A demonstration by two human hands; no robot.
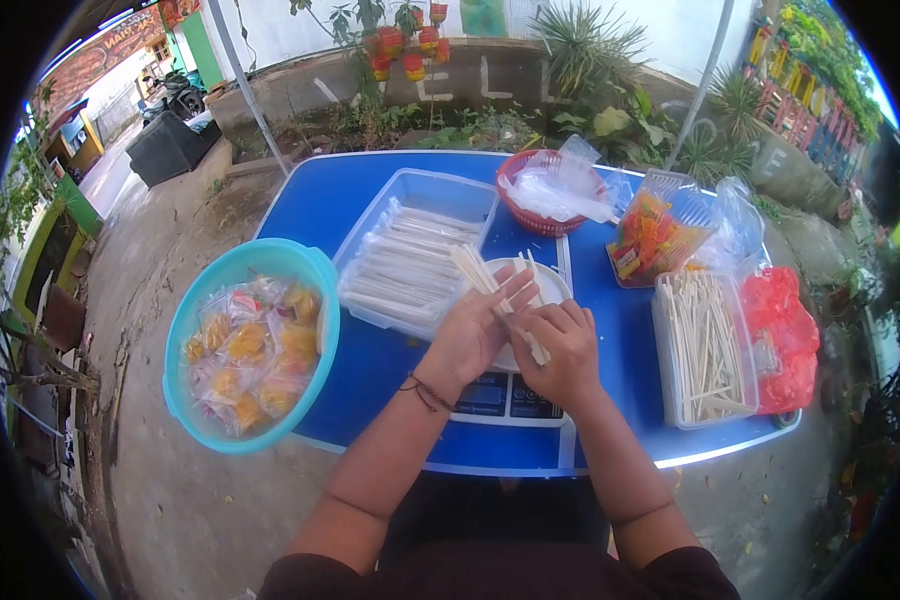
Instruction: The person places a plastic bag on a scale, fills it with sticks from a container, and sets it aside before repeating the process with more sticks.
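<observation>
A bundle of thin pale sticks point(473, 268) slants across my left hand point(472, 335), resting against its palm and held by the thumb, with the fingers partly extended. My right hand point(562, 350) is close beside it, its fingers curled around several of the pale sticks point(541, 353). Both hands are above a digital kitchen scale point(523, 408) with a round white plate point(558, 288) on it, which they partly hide. Left of the hands, a clear plastic tub point(355, 240) holds rows of sticks packed in plastic sleeves point(410, 262).
The blue table point(370, 408) carries a turquoise basin point(175, 375) of bagged yellow-orange food at left. To the right are a container of loose sticks point(705, 345), a red plastic bag point(785, 345) and a jar of colourful packets point(658, 235). A red basket point(526, 215) with plastic bags stands behind.
</observation>
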